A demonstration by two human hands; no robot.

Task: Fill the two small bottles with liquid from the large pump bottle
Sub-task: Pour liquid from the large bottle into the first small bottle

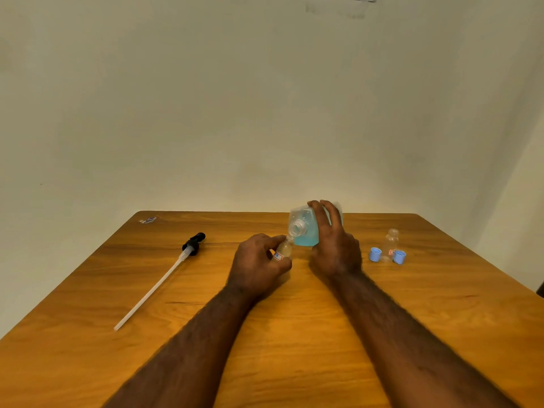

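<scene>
**Head cam: pouring straight from the big bottle into the tiny one**

So here's where we are. Our right hand (334, 242) is wrapped around the big bottle (306, 228), which is tipped toward us with its open neck pointing down and left. The blue liquid has pooled at the low side near the neck. Our left hand (256, 263) is closed around the first small bottle (284, 250), thumb and fingers pinching its body, and holds it tilted so its mouth sits right under the big neck, touching or nearly so; we can't tell which.

Handling guesses: the big bottle looks like clear plastic, partly full, so it's probably moderately heavy and the weight will shift as the liquid sloshes. Gripping it across the wide body, like we do now, seems right. If any liquid runs down the side it could get slippery. The little bottle looks light and easy to knock, so holding it by the middle makes sense.

The second small bottle (391, 244) stands upright and uncapped well off to the right, between two blue caps (375, 254). The pump (188, 250) with its long tube lies on the table (294, 334) to the left, away from both hands.
</scene>
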